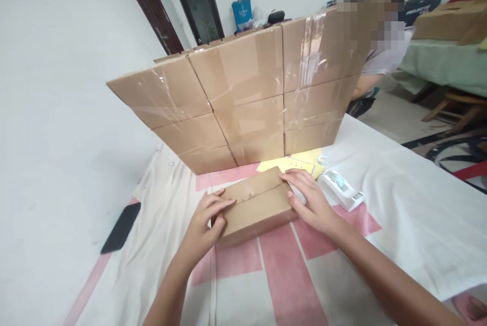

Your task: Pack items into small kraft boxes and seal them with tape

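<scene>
A small closed cardboard box (pixel 254 209) lies flat on the cloth-covered table, a seam running lengthwise across its top. My left hand (pixel 205 219) grips its left end, with fingertips on the top and the thumb at the near edge. At the opposite end, my right hand (pixel 310 199) holds the box, its fingers on the top corner and side. Just right of that hand sits a white tape dispenser (pixel 340 190). Yellow paper pieces (pixel 289 165) lie behind the box, partly hidden.
Behind the box stands a wall of taped cardboard boxes (pixel 251 98). A black phone-like slab (pixel 122 228) rests at the table's left edge, beside the white wall. A person (pixel 380 57) is at the far right, beyond the boxes. A small tape roll (pixel 322 159) lies near the yellow paper.
</scene>
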`<state>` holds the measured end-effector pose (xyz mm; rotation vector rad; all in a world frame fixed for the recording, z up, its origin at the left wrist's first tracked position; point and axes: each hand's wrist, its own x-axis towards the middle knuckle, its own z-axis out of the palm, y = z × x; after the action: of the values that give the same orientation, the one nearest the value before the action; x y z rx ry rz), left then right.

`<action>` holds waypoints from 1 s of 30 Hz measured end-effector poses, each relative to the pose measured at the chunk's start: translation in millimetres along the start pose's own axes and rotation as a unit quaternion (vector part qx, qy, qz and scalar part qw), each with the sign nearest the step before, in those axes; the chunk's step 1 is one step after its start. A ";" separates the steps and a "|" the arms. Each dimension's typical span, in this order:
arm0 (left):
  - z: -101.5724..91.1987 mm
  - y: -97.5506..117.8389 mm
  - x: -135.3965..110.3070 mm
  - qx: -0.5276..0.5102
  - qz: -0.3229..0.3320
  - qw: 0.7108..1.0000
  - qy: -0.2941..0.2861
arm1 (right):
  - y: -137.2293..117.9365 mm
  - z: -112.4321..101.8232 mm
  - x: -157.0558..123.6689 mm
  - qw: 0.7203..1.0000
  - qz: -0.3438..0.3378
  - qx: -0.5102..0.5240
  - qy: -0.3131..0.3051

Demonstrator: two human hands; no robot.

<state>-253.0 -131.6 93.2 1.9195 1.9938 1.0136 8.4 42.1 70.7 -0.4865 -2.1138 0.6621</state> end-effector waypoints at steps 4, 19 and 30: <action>-0.6 32.2 2.0 0.228 0.043 0.972 -0.042 | -2.2 -23.1 -4.4 0.998 0.026 -0.035 -0.039; 21.3 28.1 2.1 0.304 0.108 0.946 -0.008 | 90.2 -141.1 -35.9 0.833 0.535 0.004 -0.143; 22.3 28.1 1.0 0.290 0.107 0.951 0.001 | 69.2 -138.0 -17.1 0.776 0.609 0.091 -0.136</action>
<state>-217.7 -125.3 93.3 2.4634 2.3044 0.4871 138.2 125.9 87.3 -1.7765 -1.7159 1.7045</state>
